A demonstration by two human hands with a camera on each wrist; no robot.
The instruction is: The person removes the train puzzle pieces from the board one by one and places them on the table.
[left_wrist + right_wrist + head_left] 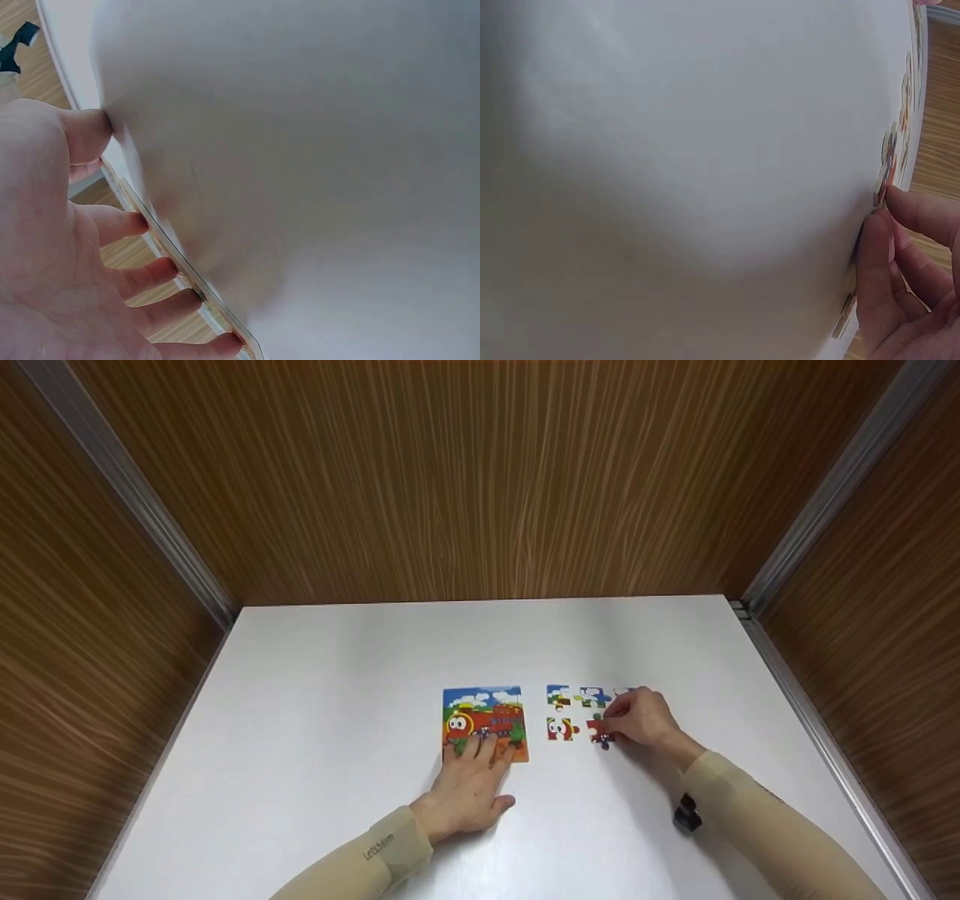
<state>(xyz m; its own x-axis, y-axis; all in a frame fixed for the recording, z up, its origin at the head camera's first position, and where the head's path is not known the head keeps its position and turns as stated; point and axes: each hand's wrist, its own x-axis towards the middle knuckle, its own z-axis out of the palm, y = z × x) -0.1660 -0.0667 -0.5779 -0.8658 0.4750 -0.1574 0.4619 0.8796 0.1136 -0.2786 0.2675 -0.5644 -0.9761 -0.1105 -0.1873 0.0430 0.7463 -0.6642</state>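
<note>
Here's the right hand (pixel 643 718), bent fingers and thumb drawn together, pinching the right edge of a red, knobbed jigsaw piece with dark blue-and-white details (pixel 598 733). That piece is flat on the white table, in the near row of a small cluster of pieces, right of the table's middle.

Just to its left, a gap between them, there's a red-and-yellow jigsaw piece with big white cartoon eyes (pixel 559 729). Over to the far row: a blue-and-green jigsaw piece with white cloud (pixel 558 694) on the left, a blue jigsaw piece with white cloud and a knobbed side (pixel 592 697) in the middle, and a third, blue-and-white piece (pixel 622 690), partly hidden by the hand, on the right.

Left of the cluster, well apart from the right hand, it's the left hand (pixel 466 791), palm down, fingers spread and straight, fingertips resting on the near part of a flat, colourful picture card showing a red cartoon train (pixel 480 699); the thumb sticks out to the right.

Further out, beige sleeves (pixel 409 840) cover both forearms, dark lettering on the left one. Beneath everything, the white table (pixel 315 720); beyond its far edge, a brown wood-grain panel (pixel 480 480).
</note>
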